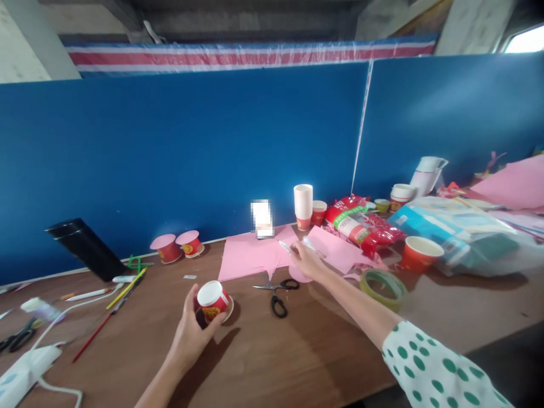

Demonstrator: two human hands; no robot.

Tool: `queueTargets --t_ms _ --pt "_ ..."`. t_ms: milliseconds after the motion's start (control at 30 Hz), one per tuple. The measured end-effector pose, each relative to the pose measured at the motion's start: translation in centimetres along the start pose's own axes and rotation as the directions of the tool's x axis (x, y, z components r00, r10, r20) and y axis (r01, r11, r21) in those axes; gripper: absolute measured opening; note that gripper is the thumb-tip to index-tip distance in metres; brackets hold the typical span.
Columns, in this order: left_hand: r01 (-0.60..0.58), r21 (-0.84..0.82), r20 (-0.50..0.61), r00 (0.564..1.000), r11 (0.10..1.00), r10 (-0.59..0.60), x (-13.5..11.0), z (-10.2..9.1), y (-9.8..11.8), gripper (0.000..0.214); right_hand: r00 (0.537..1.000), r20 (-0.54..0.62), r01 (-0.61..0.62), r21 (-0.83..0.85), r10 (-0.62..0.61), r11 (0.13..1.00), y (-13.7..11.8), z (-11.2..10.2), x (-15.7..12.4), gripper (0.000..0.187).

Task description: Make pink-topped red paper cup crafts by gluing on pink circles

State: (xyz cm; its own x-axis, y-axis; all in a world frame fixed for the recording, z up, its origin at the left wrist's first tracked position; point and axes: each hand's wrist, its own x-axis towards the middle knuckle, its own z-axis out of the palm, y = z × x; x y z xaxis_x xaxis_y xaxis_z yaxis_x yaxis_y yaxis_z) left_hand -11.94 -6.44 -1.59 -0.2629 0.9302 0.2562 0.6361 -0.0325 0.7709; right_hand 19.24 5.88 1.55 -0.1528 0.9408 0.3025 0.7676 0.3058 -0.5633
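My left hand curls round a short red paper cup, thumb at its front and fingers at its left side. The cup is upside down, its white base facing up and its wider rim low on the table. Over the pink paper at the middle, my right hand is closed with fingertips at a slim white pen-like thing; its exact kind is unclear. A round pink paper piece lies partly under that hand. Between my hands lie open scissors with black handles.
Two red cups with pink discs on top stand by the blue partition. Stacked white cups, a red plastic packet, tape and an orange cup are rightward. A black cylinder and power strip are left.
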Motion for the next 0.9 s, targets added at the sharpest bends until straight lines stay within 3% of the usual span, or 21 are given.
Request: queueTargets --t_ms 100,167,267,367,500,633,767,900 --pt "-0.039 -0.047 -0.054 0.998 0.998 0.037 -0.7 -0.8 -0.1 0.085 0.999 0.011 -0.031 0.021 0.031 0.999 -0.6 -0.3 -2.3 0.013" --pt "-0.148 -0.045 -0.162 0.977 0.988 0.139 -1.5 -1.2 0.3 0.079 0.997 0.012 -0.074 -0.015 0.074 0.997 -0.8 -0.4 -4.2 0.012" --pt "-0.308 0.029 -0.293 0.907 0.951 0.303 -3.3 -1.2 1.9 0.075 0.995 0.084 0.047 -0.038 -0.044 0.998 -1.2 -0.2 -7.3 0.014" --pt "-0.404 0.04 -0.266 0.877 0.914 0.4 -5.3 -0.1 4.0 0.069 0.985 0.142 0.111 -0.102 -0.096 0.989 -1.2 -0.1 -9.1 0.015" --pt "-0.513 0.062 -0.103 0.85 0.856 0.517 -6.3 2.8 6.3 0.055 0.998 0.064 0.013 -0.248 0.003 0.969 0.2 -1.2 -7.8 0.021" --pt "-0.605 0.048 -0.015 0.795 0.795 0.606 -4.0 6.5 8.6 0.051 0.979 -0.104 -0.201 -0.324 0.177 0.925 2.4 -2.8 -4.3 0.024" --pt "-0.599 -0.069 -0.005 0.8 0.798 0.6 -1.3 9.9 10.3 0.043 0.962 -0.153 -0.266 -0.341 0.226 0.902 3.8 -2.7 -2.3 0.027" --pt "-0.53 -0.158 0.0 0.844 0.833 0.537 -0.7 11.7 9.7 0.043 0.957 -0.155 -0.286 -0.349 0.246 0.893 4.8 -1.6 -2.0 0.026"
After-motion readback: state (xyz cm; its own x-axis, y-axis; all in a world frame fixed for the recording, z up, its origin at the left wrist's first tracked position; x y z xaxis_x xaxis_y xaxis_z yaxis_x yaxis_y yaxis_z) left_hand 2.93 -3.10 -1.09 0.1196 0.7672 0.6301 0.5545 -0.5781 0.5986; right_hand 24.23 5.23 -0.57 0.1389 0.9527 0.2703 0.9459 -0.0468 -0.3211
